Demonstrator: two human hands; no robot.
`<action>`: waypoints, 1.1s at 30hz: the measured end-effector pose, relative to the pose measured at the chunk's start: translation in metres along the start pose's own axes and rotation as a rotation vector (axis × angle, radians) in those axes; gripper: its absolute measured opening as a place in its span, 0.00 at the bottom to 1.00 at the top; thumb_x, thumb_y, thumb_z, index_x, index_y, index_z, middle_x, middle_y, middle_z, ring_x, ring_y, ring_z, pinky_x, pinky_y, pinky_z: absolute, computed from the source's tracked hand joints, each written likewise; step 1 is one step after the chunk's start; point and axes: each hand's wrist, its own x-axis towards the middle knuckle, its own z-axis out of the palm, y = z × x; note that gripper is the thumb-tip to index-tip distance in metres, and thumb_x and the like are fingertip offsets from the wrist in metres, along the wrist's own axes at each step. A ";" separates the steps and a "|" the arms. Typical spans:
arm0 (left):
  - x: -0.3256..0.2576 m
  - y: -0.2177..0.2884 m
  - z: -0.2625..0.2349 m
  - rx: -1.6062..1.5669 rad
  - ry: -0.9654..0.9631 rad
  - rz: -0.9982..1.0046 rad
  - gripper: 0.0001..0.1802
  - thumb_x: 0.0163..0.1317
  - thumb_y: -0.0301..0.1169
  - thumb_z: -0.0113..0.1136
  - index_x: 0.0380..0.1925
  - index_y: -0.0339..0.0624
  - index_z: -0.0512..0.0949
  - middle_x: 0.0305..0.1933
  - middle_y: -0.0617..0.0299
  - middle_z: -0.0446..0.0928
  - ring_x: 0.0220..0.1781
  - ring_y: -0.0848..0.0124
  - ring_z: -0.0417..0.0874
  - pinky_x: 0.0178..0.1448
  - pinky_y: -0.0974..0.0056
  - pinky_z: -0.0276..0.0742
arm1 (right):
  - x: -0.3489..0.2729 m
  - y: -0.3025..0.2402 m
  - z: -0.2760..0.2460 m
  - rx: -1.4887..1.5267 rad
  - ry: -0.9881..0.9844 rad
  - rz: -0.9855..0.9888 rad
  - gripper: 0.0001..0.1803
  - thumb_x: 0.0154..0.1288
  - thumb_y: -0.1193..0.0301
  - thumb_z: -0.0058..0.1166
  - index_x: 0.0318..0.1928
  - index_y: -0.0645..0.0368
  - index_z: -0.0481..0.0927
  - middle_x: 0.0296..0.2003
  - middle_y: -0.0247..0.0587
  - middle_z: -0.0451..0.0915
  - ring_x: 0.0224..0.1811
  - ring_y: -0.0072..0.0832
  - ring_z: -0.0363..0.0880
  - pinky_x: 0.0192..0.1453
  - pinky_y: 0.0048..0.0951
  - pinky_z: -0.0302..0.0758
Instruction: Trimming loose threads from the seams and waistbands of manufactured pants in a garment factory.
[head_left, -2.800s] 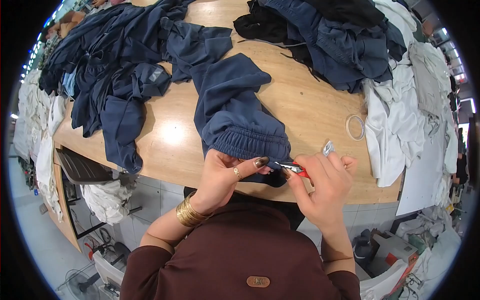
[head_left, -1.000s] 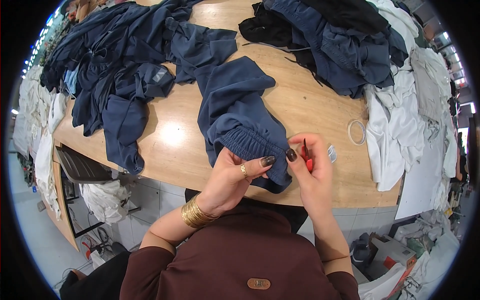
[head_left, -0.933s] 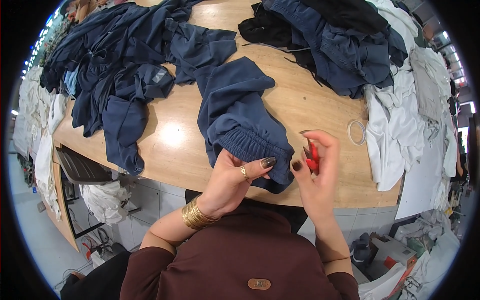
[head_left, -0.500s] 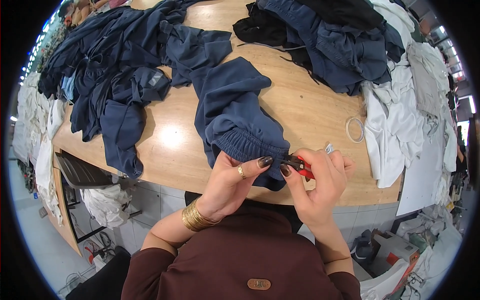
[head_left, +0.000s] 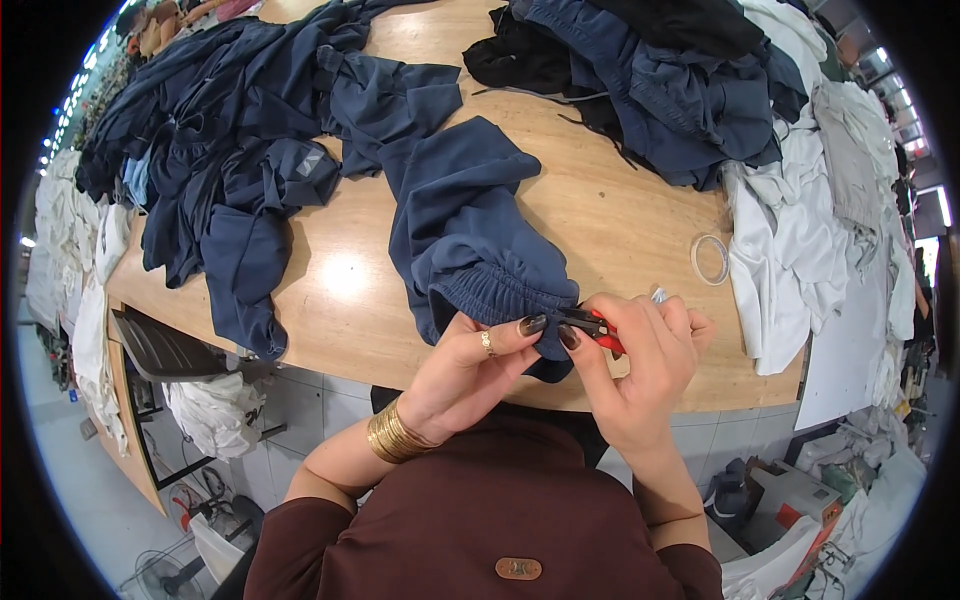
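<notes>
A pair of navy pants [head_left: 470, 215] lies across the table, its gathered elastic waistband [head_left: 505, 290] toward me. My left hand [head_left: 480, 355] grips the waistband's near edge, thumb on top and fingers underneath. In my right hand [head_left: 645, 350] are small thread snips [head_left: 606, 335] with red handles and dark blades. Their tips touch the cloth close to my left thumb. My fingers hide much of the handles, and what lies exactly between the blades is too small to tell.
Navy garments [head_left: 235, 150] are heaped at the left. More dark clothes [head_left: 670, 90] with loose drawstrings lie at the far right. A tape roll [head_left: 710, 260] rests beside white cloth [head_left: 790, 250] at the right edge of the wooden table [head_left: 620, 230]. A black chair [head_left: 165, 345] stands at the left.
My left hand has shifted slightly along with the waistband edge. The snips have moved a little left, still at the cloth. A fan has come into view at the lower left.
</notes>
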 end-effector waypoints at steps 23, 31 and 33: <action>-0.002 -0.002 -0.003 0.126 -0.001 0.025 0.22 0.60 0.24 0.53 0.55 0.32 0.66 0.55 0.54 0.72 0.59 0.65 0.72 0.67 0.57 0.63 | 0.001 -0.002 -0.003 -0.010 -0.022 0.003 0.10 0.49 0.64 0.61 0.32 0.52 0.79 0.21 0.26 0.70 0.26 0.25 0.61 0.39 0.32 0.50; -0.003 0.003 0.002 0.073 -0.007 0.005 0.22 0.59 0.19 0.54 0.54 0.36 0.66 0.53 0.59 0.73 0.56 0.70 0.74 0.63 0.65 0.67 | 0.004 -0.004 -0.007 -0.053 -0.037 -0.012 0.10 0.48 0.64 0.62 0.31 0.51 0.79 0.21 0.26 0.69 0.27 0.25 0.61 0.40 0.32 0.50; -0.003 0.003 0.003 0.095 -0.004 0.048 0.22 0.58 0.19 0.55 0.54 0.37 0.66 0.53 0.59 0.73 0.56 0.70 0.74 0.63 0.65 0.67 | 0.004 -0.004 -0.007 -0.039 -0.038 -0.008 0.10 0.48 0.64 0.62 0.31 0.51 0.79 0.21 0.26 0.69 0.26 0.25 0.61 0.40 0.32 0.50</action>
